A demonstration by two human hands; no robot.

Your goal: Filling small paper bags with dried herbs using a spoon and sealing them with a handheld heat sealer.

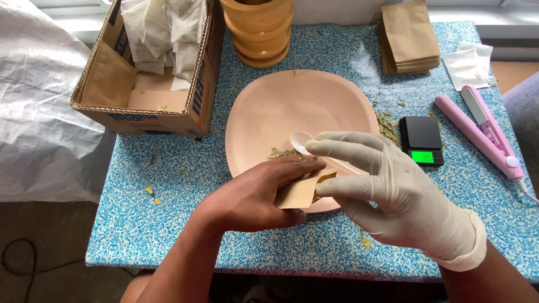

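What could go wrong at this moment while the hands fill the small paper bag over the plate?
1. The left hand holds the small brown paper bag by pinching it, so its mouth may close and dried leaves may spill.
2. The gloved right hand holds the white plastic spoon only with its fingertips; it might slip.
3. Loose leaves already lie near the black pocket scale, so more could land on it.

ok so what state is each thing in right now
left hand: bare, holding a small brown paper pouch
right hand: gloved, holding a white plastic spoon
brown pouch: open at the top
pink plate: nearly bare, some dried leaves near the front
pocket scale: on, green display lit
pink sealer: lying closed
cardboard box: open, white bags inside
stack of pouches: flat, unused
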